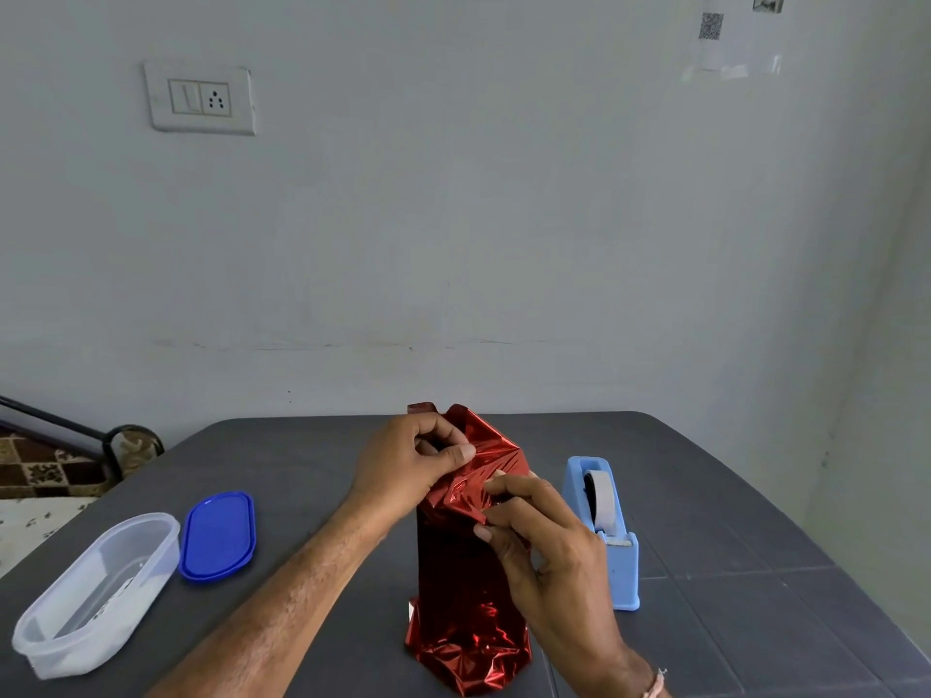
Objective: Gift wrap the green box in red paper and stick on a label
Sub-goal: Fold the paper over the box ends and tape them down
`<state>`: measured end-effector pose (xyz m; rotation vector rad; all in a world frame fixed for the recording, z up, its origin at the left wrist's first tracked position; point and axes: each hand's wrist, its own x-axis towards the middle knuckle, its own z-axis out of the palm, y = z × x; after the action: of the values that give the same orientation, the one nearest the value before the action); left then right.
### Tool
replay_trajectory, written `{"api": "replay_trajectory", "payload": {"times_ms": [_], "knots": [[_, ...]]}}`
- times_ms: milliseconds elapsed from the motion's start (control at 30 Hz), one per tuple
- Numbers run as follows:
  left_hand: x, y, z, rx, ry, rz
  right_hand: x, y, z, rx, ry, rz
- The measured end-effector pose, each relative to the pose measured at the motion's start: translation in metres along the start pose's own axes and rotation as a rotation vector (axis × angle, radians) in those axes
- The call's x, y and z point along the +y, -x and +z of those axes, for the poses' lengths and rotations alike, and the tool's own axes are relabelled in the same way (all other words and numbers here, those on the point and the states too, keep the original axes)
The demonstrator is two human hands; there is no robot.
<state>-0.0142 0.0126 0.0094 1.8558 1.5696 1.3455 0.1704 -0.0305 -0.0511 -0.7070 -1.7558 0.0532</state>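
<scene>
Box: we see no green; the green box is hidden under red paper (463,596), upright, centre-near on the surface (730,496)
Left hand (403,466): pinches the top flap
Right hand (539,541): pinches a crumpled top fold
Done: we judge the sides wrapped
To do: close top, tape, label
Around: tape dispenser (604,526) just right; clear tub (95,591) and blue lid (217,535) left

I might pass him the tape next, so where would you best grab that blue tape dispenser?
I'd pinch the tape dispenser across its flat side walls at the tall far end, coming from above and the right. The walls stand upright and parallel, the cutter sits at the low near end, and the right hand and wrapped box crowd its left.
</scene>
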Motion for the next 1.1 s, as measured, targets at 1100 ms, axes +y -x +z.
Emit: {"api": "replay_trajectory", "payload": {"times_ms": [1100], "knots": [[-0.014, 0.035, -0.013, 0.137, 0.037, 0.143, 0.009, -0.031, -0.026, -0.178, 0.008, 0.132]]}}
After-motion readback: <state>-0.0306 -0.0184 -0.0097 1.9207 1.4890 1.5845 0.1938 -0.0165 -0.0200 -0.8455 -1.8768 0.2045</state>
